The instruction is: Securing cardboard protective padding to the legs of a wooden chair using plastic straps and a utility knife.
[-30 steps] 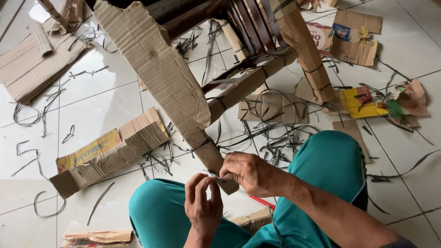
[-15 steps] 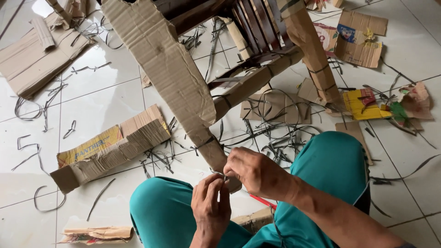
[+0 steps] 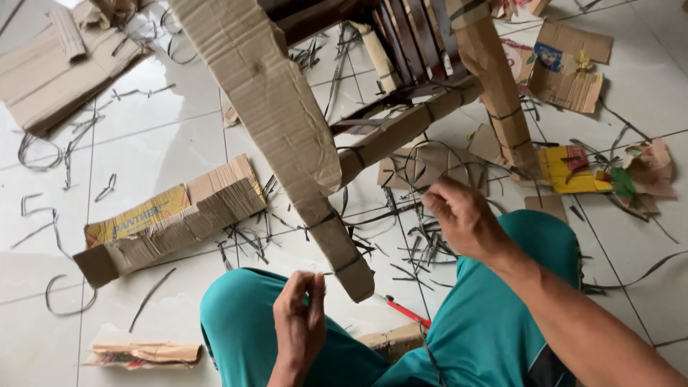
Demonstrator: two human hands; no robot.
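Observation:
A dark wooden chair (image 3: pixel 401 36) lies tipped over in front of me, its legs wrapped in brown cardboard. The nearest wrapped leg (image 3: pixel 287 136) slants down towards my lap, with a dark strap (image 3: pixel 349 265) bound around its tip. My left hand (image 3: pixel 297 322) is below that tip, its fingers pinched together on what looks like a thin strap end. Raised to the right of the leg, my right hand (image 3: pixel 462 215) has its fingers curled shut, seemingly on a strap. My knees in teal trousers (image 3: pixel 502 315) lie under both hands.
A folded cardboard box (image 3: pixel 165 226) lies left of the leg. Flat cardboard sheets (image 3: pixel 50 64) are at the far left, torn coloured scraps (image 3: pixel 573 168) at the right. Several cut dark straps (image 3: pixel 423 236) litter the white tiles. A red-handled tool (image 3: pixel 405 312) lies by my knee.
My right hand has left the leg's tip and pulled up and to the right. The left hand dropped slightly and stayed pinched. The view shifted a little.

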